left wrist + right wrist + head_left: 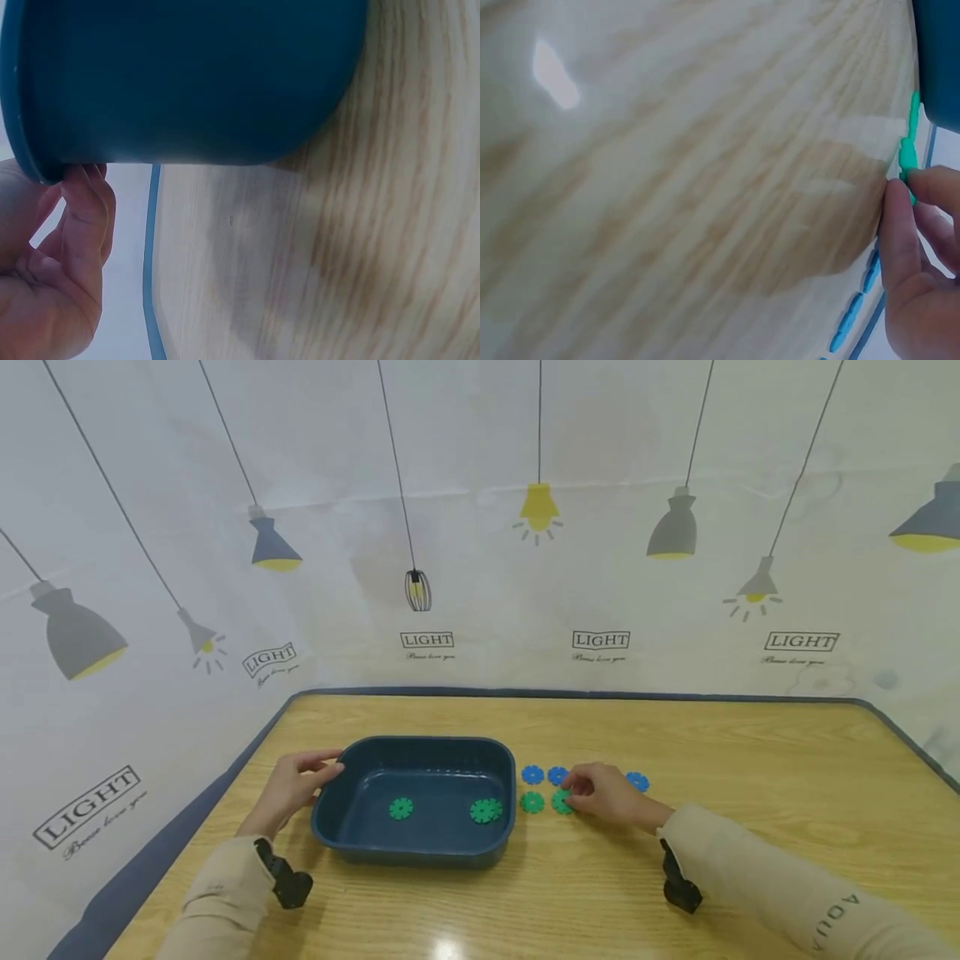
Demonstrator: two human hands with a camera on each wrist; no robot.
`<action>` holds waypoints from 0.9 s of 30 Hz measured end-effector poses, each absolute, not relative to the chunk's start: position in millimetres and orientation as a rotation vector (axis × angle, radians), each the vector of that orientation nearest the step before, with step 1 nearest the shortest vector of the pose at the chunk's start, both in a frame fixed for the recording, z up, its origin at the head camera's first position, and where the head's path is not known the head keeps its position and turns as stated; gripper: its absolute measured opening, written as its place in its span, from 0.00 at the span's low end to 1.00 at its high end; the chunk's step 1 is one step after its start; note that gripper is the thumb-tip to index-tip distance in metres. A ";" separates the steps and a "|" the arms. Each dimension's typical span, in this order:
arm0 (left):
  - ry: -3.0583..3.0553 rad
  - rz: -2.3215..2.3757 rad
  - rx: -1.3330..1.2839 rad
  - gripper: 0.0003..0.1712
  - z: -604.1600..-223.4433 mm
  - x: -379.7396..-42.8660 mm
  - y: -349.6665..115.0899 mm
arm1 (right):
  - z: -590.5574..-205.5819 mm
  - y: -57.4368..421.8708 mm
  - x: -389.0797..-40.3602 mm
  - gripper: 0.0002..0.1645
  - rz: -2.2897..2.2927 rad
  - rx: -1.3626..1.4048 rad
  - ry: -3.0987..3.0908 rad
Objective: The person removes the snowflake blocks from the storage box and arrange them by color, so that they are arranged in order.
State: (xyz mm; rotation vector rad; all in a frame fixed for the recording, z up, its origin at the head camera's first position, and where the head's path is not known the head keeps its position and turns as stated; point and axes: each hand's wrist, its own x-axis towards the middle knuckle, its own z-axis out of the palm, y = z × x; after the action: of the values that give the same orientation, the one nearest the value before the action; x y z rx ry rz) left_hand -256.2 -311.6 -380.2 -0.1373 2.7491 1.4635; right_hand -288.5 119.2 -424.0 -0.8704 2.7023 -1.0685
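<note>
A dark blue rectangular basin (412,858) stands on the table. My left hand (294,785) grips its left rim; in the left wrist view the fingers (88,214) curl against the outer wall just under the lip. To the basin's right, my right hand (606,793) pinches the edge of a green notched plastic disc (559,802) between thumb and index finger, low at the tabletop. Another green disc (532,802) lies between that one and the basin. Inside the basin are a single green disc (401,808) and overlapping green discs (487,811) near the right wall.
Behind the green discs is a row of blue notched discs (532,774), partly hidden by the right hand; one blue disc (637,782) lies right of the knuckles. The wooden table (735,752) ends at a wall covering (480,560) printed with lamps.
</note>
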 end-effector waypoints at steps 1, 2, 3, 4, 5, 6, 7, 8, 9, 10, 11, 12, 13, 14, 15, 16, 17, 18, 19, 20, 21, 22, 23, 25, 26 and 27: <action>2.751 1.460 -0.138 0.27 -380.0 -256.2 -311.8 | -422.9 118.6 -288.9 0.07 -1.075 -0.881 2.697; 2.754 1.458 -0.139 0.27 -379.7 -256.4 -312.1 | -422.0 118.3 -289.3 0.07 -1.080 -0.888 2.692; 2.755 1.455 -0.142 0.27 -379.4 -256.4 -312.3 | -421.1 117.9 -289.5 0.07 -1.086 -0.894 2.687; 2.756 1.453 -0.146 0.27 -379.2 -256.5 -312.3 | -420.1 117.8 -289.7 0.08 -1.092 -0.899 2.682; 2.755 1.451 -0.148 0.27 -379.0 -256.6 -312.4 | -419.6 117.7 -289.7 0.08 -1.095 -0.903 2.680; 2.756 1.448 -0.150 0.27 -378.9 -256.6 -312.2 | -419.0 117.5 -289.5 0.08 -1.098 -0.903 2.680; 2.756 1.445 -0.150 0.27 -378.7 -256.5 -312.2 | -419.0 117.6 -289.5 0.08 -1.100 -0.903 2.680; 2.756 1.445 -0.151 0.27 -378.5 -256.5 -312.1 | -418.9 117.5 -289.4 0.08 -1.101 -0.900 2.680; 2.755 1.444 -0.153 0.27 -378.2 -256.5 -312.1 | -418.8 117.6 -289.3 0.09 -1.100 -0.899 2.679; 2.754 1.444 -0.154 0.27 -378.0 -256.4 -311.9 | -418.8 117.5 -289.3 0.09 -1.100 -0.896 2.678; 2.755 1.443 -0.154 0.27 -377.8 -256.5 -311.9 | -418.8 117.6 -289.2 0.08 -1.098 -0.897 2.677; 2.756 1.440 -0.154 0.27 -377.5 -256.4 -311.9 | -418.8 117.5 -289.2 0.08 -1.098 -0.890 2.679; 2.756 1.439 -0.155 0.27 -377.4 -256.4 -311.9 | -418.8 117.4 -289.1 0.08 -1.096 -0.889 2.679; 2.755 1.440 -0.158 0.27 -377.3 -256.4 -311.8 | -418.9 117.3 -289.1 0.08 -1.095 -0.879 2.679; 2.754 1.440 -0.161 0.27 -377.3 -256.3 -311.8 | -419.1 117.2 -289.1 0.08 -1.094 -0.877 2.677; 2.753 1.440 -0.162 0.27 -377.2 -256.3 -311.8 | -419.0 117.0 -289.1 0.08 -1.095 -0.871 2.676; 2.754 1.437 -0.164 0.27 -377.3 -256.3 -311.8 | -419.2 117.0 -289.2 0.08 -1.094 -0.869 2.675; 2.753 1.437 -0.165 0.27 -377.4 -256.2 -311.7 | -419.3 116.8 -289.2 0.08 -1.096 -0.864 2.674; 2.753 1.437 -0.165 0.27 -377.4 -256.1 -311.7 | -419.3 116.9 -289.3 0.08 -1.097 -0.864 2.671; 2.754 1.438 -0.165 0.27 -377.5 -256.1 -311.6 | -419.6 116.8 -289.3 0.08 -1.100 -0.855 2.669; 2.753 1.440 -0.164 0.27 -377.4 -256.0 -311.5 | -419.7 116.9 -289.3 0.08 -1.103 -0.855 2.665; 2.754 1.440 -0.161 0.26 -377.2 -255.8 -311.3 | -420.0 117.1 -289.4 0.08 -1.104 -0.849 2.664; 2.754 1.440 -0.160 0.26 -377.1 -255.6 -311.1 | -420.5 117.5 -289.5 0.07 -1.104 -0.846 2.664; 2.753 1.443 -0.160 0.26 -376.8 -255.4 -310.6 | -421.3 118.1 -289.6 0.07 -1.109 -0.833 2.661; 2.751 1.445 -0.160 0.26 -376.6 -255.2 -310.4 | -421.8 118.5 -289.7 0.07 -1.111 -0.828 2.659; 2.749 1.446 -0.163 0.26 -376.5 -255.1 -310.3 | -422.0 119.0 -289.7 0.07 -1.117 -0.832 2.655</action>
State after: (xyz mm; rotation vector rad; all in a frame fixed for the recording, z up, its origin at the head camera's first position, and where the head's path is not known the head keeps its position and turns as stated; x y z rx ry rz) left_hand -255.1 -310.3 -376.5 -0.1631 2.7487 1.4458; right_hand -289.7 119.0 -422.0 -0.8316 2.6546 -1.1172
